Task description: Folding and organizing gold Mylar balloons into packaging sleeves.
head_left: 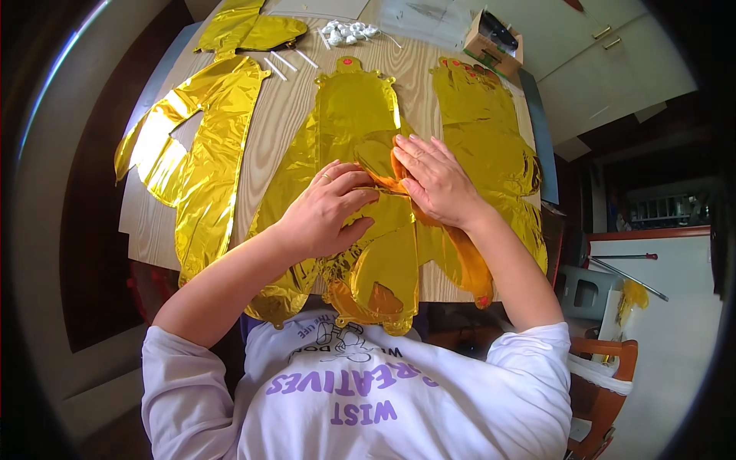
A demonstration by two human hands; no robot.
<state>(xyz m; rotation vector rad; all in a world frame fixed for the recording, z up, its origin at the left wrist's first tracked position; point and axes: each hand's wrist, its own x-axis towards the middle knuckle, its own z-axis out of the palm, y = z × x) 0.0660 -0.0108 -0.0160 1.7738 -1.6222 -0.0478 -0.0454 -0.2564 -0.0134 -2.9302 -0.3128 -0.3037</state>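
Observation:
Flat gold foil balloons lie on a wood-grain table in front of me. On the middle gold foil balloon (356, 100), both of my hands rest near an orange foil piece (464, 257), which runs in a creased fold from between them down toward the near right edge. My left hand (330, 207) has its fingers bent loosely, fingertips at the left end of the orange fold and thumb apart. With fingers stretched out, my right hand (441, 180) lies over the fold, its thumb to the left. The foil beneath both palms is hidden.
Another gold foil balloon (218, 138) lies left, and a gold foil balloon (483, 115) lies right. Toward the back are white sticks (285, 64), a bundle of white pieces (349, 33) and a small cardboard box (493, 46). A wooden chair (617, 376) stands at lower right.

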